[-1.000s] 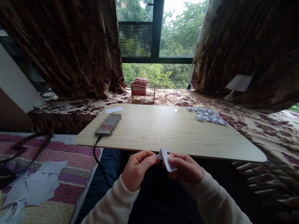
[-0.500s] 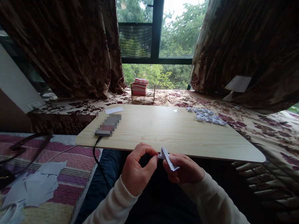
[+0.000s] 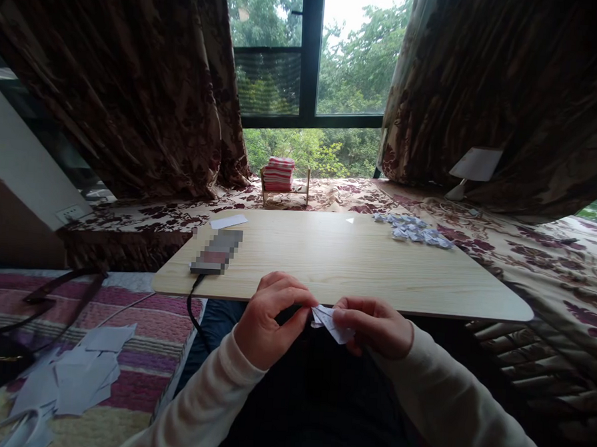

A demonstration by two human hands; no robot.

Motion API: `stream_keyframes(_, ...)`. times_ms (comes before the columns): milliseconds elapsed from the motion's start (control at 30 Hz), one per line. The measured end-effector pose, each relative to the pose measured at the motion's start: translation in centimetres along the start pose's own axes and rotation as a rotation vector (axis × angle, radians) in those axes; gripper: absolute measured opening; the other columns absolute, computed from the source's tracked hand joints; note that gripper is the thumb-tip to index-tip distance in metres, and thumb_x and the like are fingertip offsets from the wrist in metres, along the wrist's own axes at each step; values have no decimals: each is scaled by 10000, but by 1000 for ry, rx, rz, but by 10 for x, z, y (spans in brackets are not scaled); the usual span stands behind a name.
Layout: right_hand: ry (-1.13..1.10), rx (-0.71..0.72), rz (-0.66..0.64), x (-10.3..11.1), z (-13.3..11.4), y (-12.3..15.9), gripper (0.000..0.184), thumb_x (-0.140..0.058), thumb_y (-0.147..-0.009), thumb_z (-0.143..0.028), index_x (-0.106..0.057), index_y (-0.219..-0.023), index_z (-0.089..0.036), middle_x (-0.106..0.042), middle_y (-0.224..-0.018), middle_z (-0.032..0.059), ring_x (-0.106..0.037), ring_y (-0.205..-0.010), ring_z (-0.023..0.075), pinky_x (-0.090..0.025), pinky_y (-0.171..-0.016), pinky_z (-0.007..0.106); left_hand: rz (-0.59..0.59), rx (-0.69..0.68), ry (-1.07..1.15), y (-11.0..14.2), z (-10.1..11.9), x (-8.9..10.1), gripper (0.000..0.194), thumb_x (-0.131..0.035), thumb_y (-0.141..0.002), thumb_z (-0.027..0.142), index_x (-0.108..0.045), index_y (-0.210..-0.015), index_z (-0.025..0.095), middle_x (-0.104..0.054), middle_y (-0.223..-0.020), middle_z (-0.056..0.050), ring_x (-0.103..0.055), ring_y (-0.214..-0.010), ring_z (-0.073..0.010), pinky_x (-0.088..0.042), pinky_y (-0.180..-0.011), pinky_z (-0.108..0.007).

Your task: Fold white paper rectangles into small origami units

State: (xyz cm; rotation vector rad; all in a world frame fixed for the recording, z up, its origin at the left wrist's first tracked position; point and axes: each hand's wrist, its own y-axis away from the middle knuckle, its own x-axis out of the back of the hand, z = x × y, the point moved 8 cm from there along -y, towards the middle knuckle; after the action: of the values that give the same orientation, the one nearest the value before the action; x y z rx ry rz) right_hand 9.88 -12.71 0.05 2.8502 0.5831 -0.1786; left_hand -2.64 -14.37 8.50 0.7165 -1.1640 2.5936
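A small folded piece of white paper (image 3: 327,320) is held between both hands just below the near edge of the light wooden table (image 3: 346,259). My left hand (image 3: 268,318) pinches its left end with thumb and fingers curled. The paper's right end sits in the closed fingers of my right hand (image 3: 376,326). Both arms wear cream sleeves.
A pile of small folded paper pieces (image 3: 412,229) lies at the table's far right. A blurred dark device (image 3: 217,251) with a cable and a white slip (image 3: 228,220) sit at the left. Loose paper sheets (image 3: 78,372) lie on the striped bedding. Curtains frame a window behind.
Both hands have risen slightly toward the table edge, and the folded paper has tipped from pointing up to lying flatter between the fingers.
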Motion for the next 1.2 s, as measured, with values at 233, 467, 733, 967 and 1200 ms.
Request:
stream_keyframes(233,81,245,235,18,-30,16,460,-591,-699,-584,-622,-651,-127,-562,-559,20,-443,-430,72,-343,-379,202,169,378,354,17,-40,1,51,-658,-696,207,-666,-733,173,-645,-729,-36,-574,-742,-171,-441,-733,-280)
stream_keyframes(467,291,540,504,21,-53,43,243,-630,-730,-428,-653,-766,-188,-596,-650,25,-496,-545,116,-417,-498,244,245,768,818,39,-73,-23,259,-782,-551,305,-664,-705,133,-682,-673,-29,-601,-658,-125,-453,-669,-228)
stream_keyframes(733,638,862,569,-9,-73,48,70,-569,-776,-212,-585,-844,-211,-591,-763,29,-548,-613,118,-445,-502,244,244,709,614,38,-66,-15,175,-757,-594,271,-658,-671,149,-668,-652,-10,-576,-641,-120,-431,-643,-211)
stream_keyframes(967,701,896,570,-16,-73,43,23,-577,-768,-183,-579,-780,-203,-578,-747,16,-534,-562,100,-434,-478,244,167,596,364,33,-54,-10,135,-671,-702,289,-648,-748,164,-675,-738,-31,-582,-737,-158,-434,-708,-239)
stream_keyframes(1200,610,821,547,-4,-73,42,92,-576,-770,-216,-597,-857,-195,-602,-775,30,-566,-647,124,-453,-528,242,132,598,370,28,-50,-9,127,-655,-688,275,-637,-722,155,-643,-692,-22,-556,-679,-142,-421,-651,-230)
